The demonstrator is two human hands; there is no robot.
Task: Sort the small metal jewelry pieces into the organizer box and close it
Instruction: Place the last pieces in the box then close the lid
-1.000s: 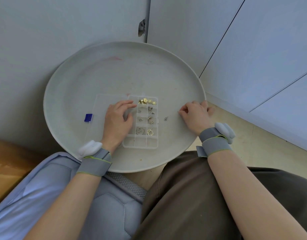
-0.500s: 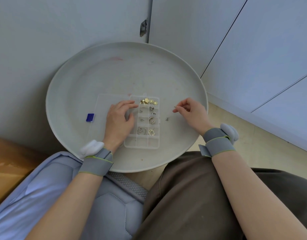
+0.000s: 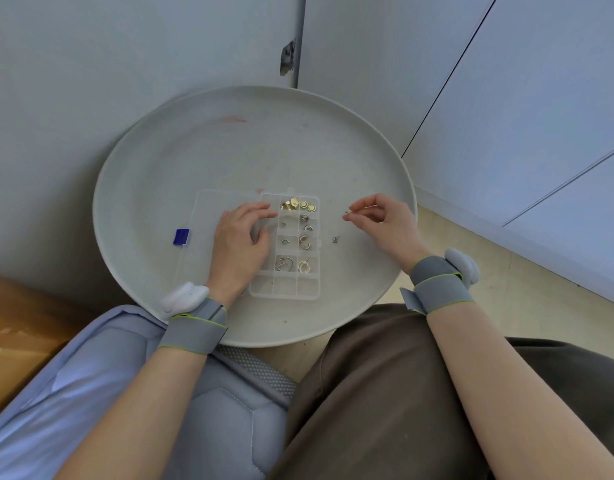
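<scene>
A clear plastic organizer box (image 3: 285,287) lies open on a round grey tray (image 3: 153,161), its lid (image 3: 208,209) folded out to the left. Gold and silver jewelry pieces (image 3: 295,204) fill several compartments. My left hand (image 3: 241,245) rests flat on the box's left edge, fingers spread, holding it down. My right hand (image 3: 381,220) hovers to the right of the box, with thumb and forefinger pinched on a tiny metal piece (image 3: 347,213). One small silver piece (image 3: 335,240) lies loose on the tray just right of the box.
A small blue square (image 3: 181,236) lies on the tray left of the lid. The tray stands in a corner between grey walls, over my lap. A light blue bag (image 3: 90,393) lies at lower left, and a brown box (image 3: 18,341) at the far left.
My right hand lifted from the tray's right side with a tiny piece pinched in its fingers and moved left toward the box. My left hand stayed on the box.
</scene>
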